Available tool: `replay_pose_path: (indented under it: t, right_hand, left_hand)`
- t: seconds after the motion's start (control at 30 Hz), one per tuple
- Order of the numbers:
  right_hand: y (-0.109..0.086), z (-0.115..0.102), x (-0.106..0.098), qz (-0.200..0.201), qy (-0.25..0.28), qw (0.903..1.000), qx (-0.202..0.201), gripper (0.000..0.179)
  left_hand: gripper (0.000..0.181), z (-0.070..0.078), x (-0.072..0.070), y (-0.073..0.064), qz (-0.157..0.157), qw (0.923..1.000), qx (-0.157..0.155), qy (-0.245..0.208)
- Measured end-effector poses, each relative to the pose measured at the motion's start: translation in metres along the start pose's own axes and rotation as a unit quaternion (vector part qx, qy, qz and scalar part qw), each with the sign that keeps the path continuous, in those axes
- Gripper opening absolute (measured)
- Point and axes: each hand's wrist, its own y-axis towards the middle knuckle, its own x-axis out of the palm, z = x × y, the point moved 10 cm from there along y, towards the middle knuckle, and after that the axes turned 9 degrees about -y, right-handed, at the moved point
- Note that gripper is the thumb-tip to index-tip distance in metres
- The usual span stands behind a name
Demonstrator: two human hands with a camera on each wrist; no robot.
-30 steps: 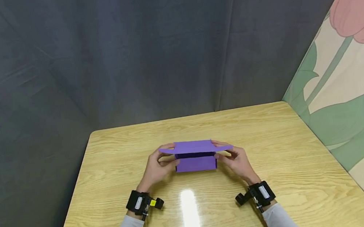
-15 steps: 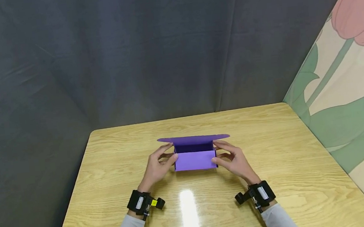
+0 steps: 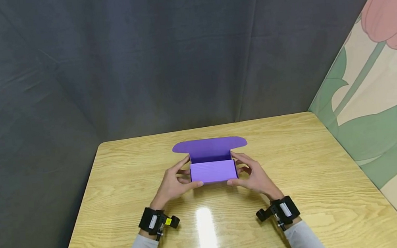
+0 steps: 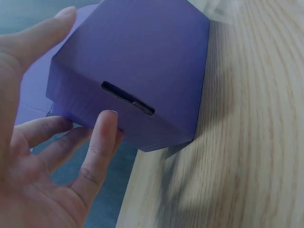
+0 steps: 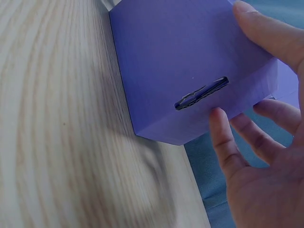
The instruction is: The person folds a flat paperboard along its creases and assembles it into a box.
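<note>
A purple cardboard box (image 3: pixel 213 171) is between the two hands over the middle of the table, its lid (image 3: pixel 209 144) standing up at the far side with rounded tabs at both ends. My left hand (image 3: pixel 173 182) grips its left end, thumb along the lower near edge and fingers on the end panel. At the right end, my right hand (image 3: pixel 255 175) holds it in a mirrored way. Both wrist views show a narrow slot in the cardboard, close to the box's end (image 4: pixel 137 57), with one fingertip right beside it. The box's inside is mostly hidden behind its near panel.
The wood-grain table (image 3: pixel 123 163) is backed by a dark grey curtain (image 3: pixel 178 62). A cloth with a tulip print (image 3: pixel 389 93) hangs along the right. Black wrist cameras are strapped to both arms, and a bright reflection lies on the near tabletop.
The lid has swung up and away, from leaning forward over the box to standing open behind it. Both thumbs have slid down from the near panel's upper corners to its lower edge.
</note>
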Motion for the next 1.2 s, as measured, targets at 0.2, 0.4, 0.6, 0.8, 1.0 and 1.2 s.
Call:
replay_pose_path:
  t: [0.2,0.4,0.6,0.8,1.0,1.2]
  right_hand:
    - [-0.001,0.007,0.0,0.002,0.022,0.9992,0.034,0.09]
    - [-0.001,0.011,0.003,-0.009,0.027,0.9982,0.054,0.09]
    - [0.001,0.013,0.005,-0.012,0.036,0.9977,0.055,0.087]
    - [0.001,0.014,0.004,0.001,0.041,0.9974,0.058,0.082]
    - [0.0,0.015,0.004,0.005,0.048,0.9964,0.07,0.079]
    - [-0.001,0.017,0.004,0.009,0.057,0.9957,0.073,0.077]
  left_hand:
    - [0.105,0.0,0.002,0.002,-0.009,0.9999,0.006,0.003]
    - [0.098,-0.001,0.003,0.002,-0.012,0.9999,0.009,0.004]
    - [0.094,-0.001,0.002,0.001,-0.008,1.0,0.005,0.002]
    - [0.09,-0.004,0.001,0.001,0.001,1.0,0.005,0.0]
    - [0.086,-0.005,0.0,0.001,0.009,0.9999,0.009,-0.003]
    - [0.083,-0.007,0.001,0.001,0.013,0.9998,0.009,-0.014]
